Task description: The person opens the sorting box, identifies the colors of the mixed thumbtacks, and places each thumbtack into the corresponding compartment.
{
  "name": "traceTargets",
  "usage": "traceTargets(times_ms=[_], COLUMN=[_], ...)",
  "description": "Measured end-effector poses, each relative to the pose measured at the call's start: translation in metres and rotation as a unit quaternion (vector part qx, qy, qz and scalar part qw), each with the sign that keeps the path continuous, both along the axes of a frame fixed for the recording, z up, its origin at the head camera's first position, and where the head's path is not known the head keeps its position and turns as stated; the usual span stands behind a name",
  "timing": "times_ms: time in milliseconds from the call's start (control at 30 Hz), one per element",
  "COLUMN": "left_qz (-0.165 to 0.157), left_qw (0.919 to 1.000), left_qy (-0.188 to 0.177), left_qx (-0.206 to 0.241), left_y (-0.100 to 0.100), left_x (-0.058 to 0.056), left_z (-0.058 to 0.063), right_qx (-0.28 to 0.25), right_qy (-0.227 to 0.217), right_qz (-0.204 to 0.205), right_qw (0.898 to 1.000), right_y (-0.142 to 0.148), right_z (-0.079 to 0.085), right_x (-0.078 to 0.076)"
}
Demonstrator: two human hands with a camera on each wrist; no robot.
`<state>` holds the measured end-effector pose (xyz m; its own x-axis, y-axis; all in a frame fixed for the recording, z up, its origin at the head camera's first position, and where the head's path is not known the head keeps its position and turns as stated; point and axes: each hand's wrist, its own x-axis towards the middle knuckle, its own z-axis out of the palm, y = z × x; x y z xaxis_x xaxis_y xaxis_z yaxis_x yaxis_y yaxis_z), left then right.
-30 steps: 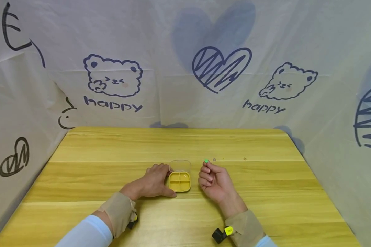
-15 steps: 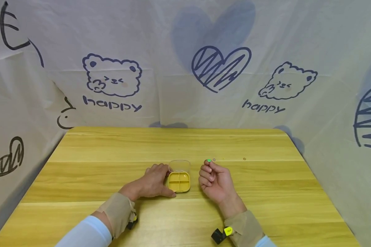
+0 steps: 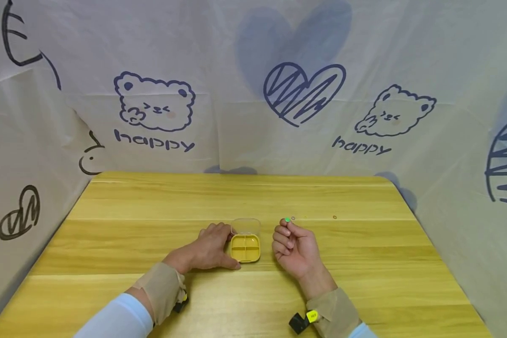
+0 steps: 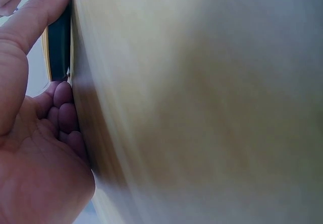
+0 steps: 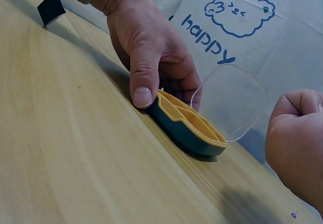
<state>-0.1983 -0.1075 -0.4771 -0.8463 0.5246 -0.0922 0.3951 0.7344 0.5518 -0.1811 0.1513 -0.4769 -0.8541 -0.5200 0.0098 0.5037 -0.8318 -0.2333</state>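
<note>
A small pill box [image 3: 245,249] with yellow compartments stands on the table, its clear lid [image 3: 246,226] swung back. In the right wrist view the box [image 5: 186,128] shows a dark green outer shell. My left hand [image 3: 209,248] holds it from the left, thumb at the near corner and fingers by the hinge side. No contents show in the compartments. To the right of the box, my right hand [image 3: 295,246] is raised, palm side up. Its thumb and index finger pinch a small round green piece [image 3: 287,219], like a thumbtack head; the other fingers are curled.
Two tiny ring-like pieces [image 3: 334,217] and a yellow speck lie farther back on the wooden table [image 3: 152,202], right of the box. A purple thumbtack-like piece [image 5: 294,215] shows in the right wrist view. White cloth with drawings [image 3: 219,61] surrounds the table.
The green piece has shifted slightly right between my right fingertips, and more of its round face shows. My left hand and the box keep their place.
</note>
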Motion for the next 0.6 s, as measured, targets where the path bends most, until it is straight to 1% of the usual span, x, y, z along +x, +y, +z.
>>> traceTargets(times_ms=[267,467,600], left_qz=[0.000,0.000,-0.001], left_qw=[1.0000,1.0000,1.0000], left_qy=[0.001,-0.002,-0.001], left_qx=[0.002,0.002,0.001], left_y=[-0.0007,-0.0008,-0.0006], left_x=[0.0001,0.0004,0.0010], left_z=[0.0000,0.0016,0.0011], right_qx=[0.011,0.019,0.045], right_qy=[-0.009,-0.005,0.004], right_qz=[-0.005,-0.010,-0.015], right_qw=[1.000,1.000,0.999], right_y=[-0.0007,-0.0003,-0.0003], right_z=[0.0003,0.0017,0.0021], right_x=[0.0000,-0.0005,-0.0001])
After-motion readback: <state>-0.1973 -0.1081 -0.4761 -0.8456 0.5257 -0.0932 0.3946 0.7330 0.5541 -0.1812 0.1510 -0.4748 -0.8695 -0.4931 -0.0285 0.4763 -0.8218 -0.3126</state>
